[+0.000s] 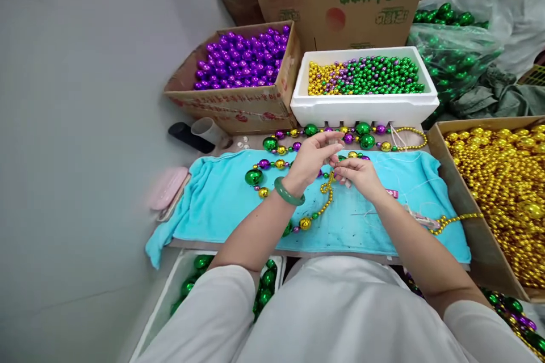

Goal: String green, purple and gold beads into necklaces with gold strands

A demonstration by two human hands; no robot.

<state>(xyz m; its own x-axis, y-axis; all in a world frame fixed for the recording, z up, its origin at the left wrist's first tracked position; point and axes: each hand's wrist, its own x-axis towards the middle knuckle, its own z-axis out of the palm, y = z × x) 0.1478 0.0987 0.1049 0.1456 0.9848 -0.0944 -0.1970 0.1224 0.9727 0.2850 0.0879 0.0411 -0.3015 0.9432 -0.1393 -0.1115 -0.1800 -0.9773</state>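
Observation:
My left hand (315,156), with a green bangle (289,191) on its wrist, is raised over the blue towel with thumb and fingers drawn together. What lies between those fingertips is too small to make out. Close beside it, my right hand (358,174) pinches at the end of a bead necklace (327,195). Gold small beads hang from there in a curve, joining larger green, purple and gold balls that lie on the towel (230,210). White wrapping shows on some fingers. A second bead strand (367,140) lies behind the hands.
A carton of purple balls (242,59) and a white foam box of small beads (366,99) stand at the back. A carton of gold bead strands (498,198) borders the right. Scissors (421,219) lie on the towel; a clear cup (208,131) stands back left.

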